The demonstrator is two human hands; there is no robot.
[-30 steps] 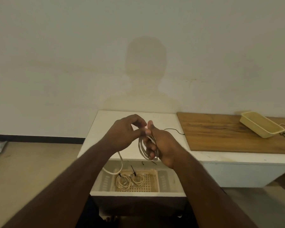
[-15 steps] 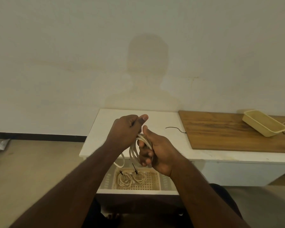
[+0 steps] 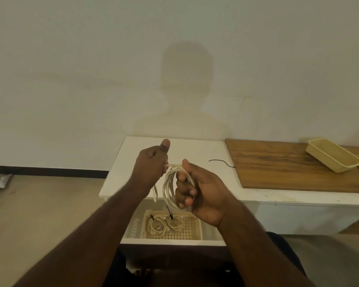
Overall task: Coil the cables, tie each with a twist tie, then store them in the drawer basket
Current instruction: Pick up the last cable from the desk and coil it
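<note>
basket (image 3: 193, 235): open above | coils (image 3: 166, 224) fill left | right floor bare

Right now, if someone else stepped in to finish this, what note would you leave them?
Right hand: grips the cream cable coil.
Left hand: holds the cable's loose end, which hangs down.
Done: two tied coils lie in the drawer basket.
Left: finish the winding, tie it, probably with the black twist tie lying on the white top, then store it in the basket.
</note>
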